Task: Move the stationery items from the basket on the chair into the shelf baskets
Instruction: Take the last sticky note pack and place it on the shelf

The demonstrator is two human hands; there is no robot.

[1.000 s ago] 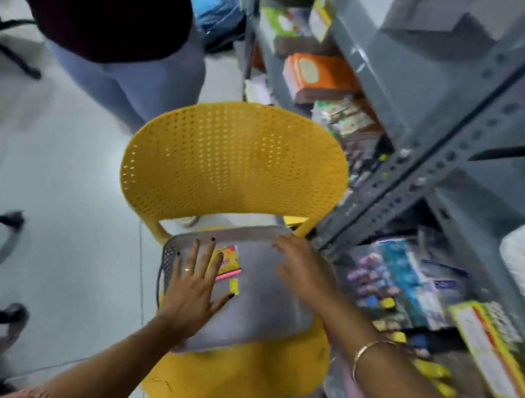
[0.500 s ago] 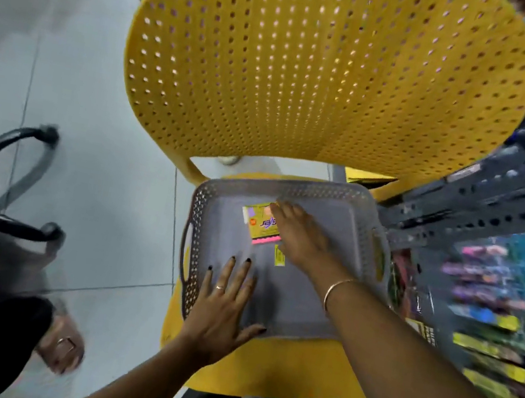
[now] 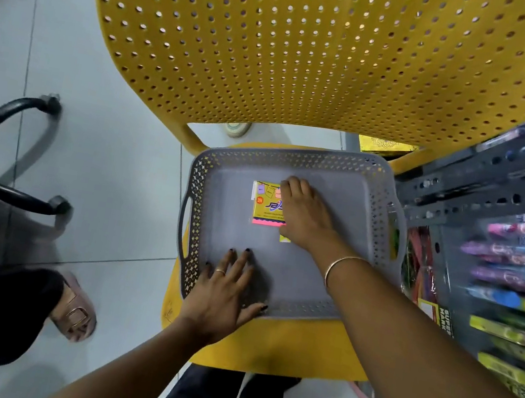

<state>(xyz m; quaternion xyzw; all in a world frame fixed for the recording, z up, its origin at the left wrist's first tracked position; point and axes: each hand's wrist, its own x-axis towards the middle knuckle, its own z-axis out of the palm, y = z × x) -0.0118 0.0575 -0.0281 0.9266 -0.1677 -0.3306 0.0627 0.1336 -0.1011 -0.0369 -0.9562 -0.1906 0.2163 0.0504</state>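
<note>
On the pale tiled floor [image 3: 117,146] stands a yellow plastic chair [image 3: 313,51], its curved back pierced all over with small round holes. To the right rises a grey metal shelf [image 3: 501,176] of slotted angle iron, crowded with bright packets of pens and markers [image 3: 515,276] (blurred, so their labels are hard to read). At the left edge curves the black base of an office chair [image 3: 7,156], and lower left a foot in a pink sandal [image 3: 75,313] rests on the tiles.

A grey basket [image 3: 218,205] sits on the chair seat, shallow, with a perforated rim and a slot handle at its left end. Its flat floor is almost bare. Near the middle lies a yellow pad of sticky notes [image 3: 267,203] with a blue logo and a pink edge along its lower side.

The right hand [image 3: 306,216], a thin gold bangle at the wrist, lies palm down over the right part of the pad, fingers bent onto it; whether they have actually gripped it I cannot tell. The left hand [image 3: 221,289] is spread flat and open, dark-nailed fingers pressed on the basket's near left corner, holding nothing.
</note>
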